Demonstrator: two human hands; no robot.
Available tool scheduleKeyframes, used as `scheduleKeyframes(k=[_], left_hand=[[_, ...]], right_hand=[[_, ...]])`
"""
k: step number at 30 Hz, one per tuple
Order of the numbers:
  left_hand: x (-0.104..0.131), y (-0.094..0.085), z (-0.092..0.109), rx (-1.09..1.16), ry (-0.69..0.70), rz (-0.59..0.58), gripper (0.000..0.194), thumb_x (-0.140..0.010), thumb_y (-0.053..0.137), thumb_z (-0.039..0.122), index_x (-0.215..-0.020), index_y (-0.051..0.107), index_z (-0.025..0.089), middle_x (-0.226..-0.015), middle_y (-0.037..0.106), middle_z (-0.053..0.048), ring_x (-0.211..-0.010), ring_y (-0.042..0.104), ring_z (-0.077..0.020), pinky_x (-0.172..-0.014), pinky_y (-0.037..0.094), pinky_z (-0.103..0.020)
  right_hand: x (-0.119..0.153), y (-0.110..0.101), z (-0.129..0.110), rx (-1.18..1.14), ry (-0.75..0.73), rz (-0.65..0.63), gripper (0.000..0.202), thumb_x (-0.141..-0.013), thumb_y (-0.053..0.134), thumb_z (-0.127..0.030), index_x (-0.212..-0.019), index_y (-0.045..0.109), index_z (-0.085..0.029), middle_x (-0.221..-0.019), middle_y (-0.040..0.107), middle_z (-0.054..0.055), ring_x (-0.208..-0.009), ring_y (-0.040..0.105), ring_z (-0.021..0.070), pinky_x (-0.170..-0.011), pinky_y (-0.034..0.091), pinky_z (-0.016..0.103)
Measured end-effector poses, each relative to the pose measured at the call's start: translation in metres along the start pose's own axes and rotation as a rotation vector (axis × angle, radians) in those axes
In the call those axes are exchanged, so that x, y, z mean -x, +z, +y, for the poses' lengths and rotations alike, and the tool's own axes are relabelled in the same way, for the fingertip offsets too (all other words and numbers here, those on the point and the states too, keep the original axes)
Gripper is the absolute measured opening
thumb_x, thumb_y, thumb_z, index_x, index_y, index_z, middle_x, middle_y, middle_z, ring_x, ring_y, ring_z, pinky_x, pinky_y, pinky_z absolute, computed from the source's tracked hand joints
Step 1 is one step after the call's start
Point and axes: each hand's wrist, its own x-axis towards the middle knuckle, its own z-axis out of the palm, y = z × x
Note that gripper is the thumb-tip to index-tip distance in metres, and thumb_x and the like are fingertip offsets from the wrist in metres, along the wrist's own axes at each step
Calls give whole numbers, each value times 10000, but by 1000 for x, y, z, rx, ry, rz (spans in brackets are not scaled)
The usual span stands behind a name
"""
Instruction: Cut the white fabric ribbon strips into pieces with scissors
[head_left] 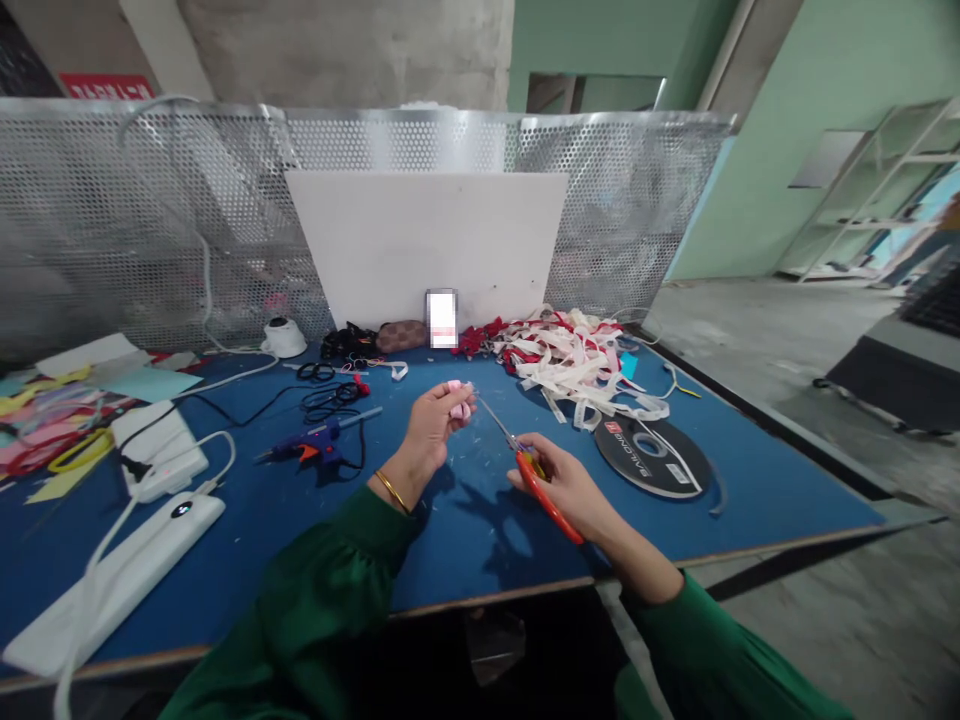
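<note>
Left hand (pixel 431 420) pinches a small pink ribbon piece (pixel 457 400) above the blue table (pixel 465 540), left of the ribbon pile (pixel 577 365). Right hand (pixel 566 485) grips orange scissors (pixel 529 470), tips touching the piece. Advisable: hold the piece taut, cut close, fingers clear.

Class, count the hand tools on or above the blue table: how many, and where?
2: orange-handled scissors in the right hand; blue glue gun left of the left hand. Others may be hidden.

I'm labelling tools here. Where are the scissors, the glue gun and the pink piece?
scissors (pixel 541 487): head view, orange handle.
glue gun (pixel 307 447): head view, blue body.
pink piece (pixel 457 397): head view, part beyond fingers.
</note>
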Motion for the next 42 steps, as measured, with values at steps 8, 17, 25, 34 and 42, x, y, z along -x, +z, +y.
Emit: scheduleKeyframes(k=[8, 17, 25, 34, 42], left_hand=[[3, 4, -1, 2, -20, 31, 396, -501, 932, 361, -652, 627, 159, -549, 570, 27, -564, 565, -101, -544, 426, -214], [4, 4, 1, 28, -8, 27, 377, -550, 921, 318, -630, 585, 168, -494, 467, 63, -530, 494, -75, -536, 413, -200], [3, 5, -1, 55, 83, 43, 360, -570, 909, 261, -647, 570, 168, -481, 464, 76, -493, 454, -58, -510, 363, -185], [3, 6, -2, 55, 103, 37, 366, -578, 899, 265, -612, 549, 167, -487, 465, 72, -497, 453, -57, -508, 347, -190], [5, 7, -5, 32, 74, 28, 378, -560, 919, 301, -623, 573, 162, -533, 505, 59, -515, 471, -58, -503, 335, -195]], right_hand=[[-4, 7, 5, 54, -24, 62, 495, -766, 729, -536, -1145, 625, -234, -744, 569, -38, -677, 496, 151, -618, 420, 251], [4, 11, 1, -76, -17, -25, 435, -799, 723, -500, -1112, 597, -225, -729, 495, -62, -670, 457, 131, -629, 388, 245], [-4, 16, -1, -130, -18, -42, 411, -808, 702, -518, -1065, 584, -219, -717, 488, -67, -632, 427, 113, -600, 357, 238], [-4, 19, -6, -133, 1, -31, 420, -781, 720, -514, -1040, 584, -213, -706, 498, -65, -633, 439, 116, -596, 370, 237], [-9, 20, -5, -78, -16, 29, 427, -791, 722, -514, -1072, 614, -211, -692, 524, -59, -633, 474, 128, -588, 387, 240]])
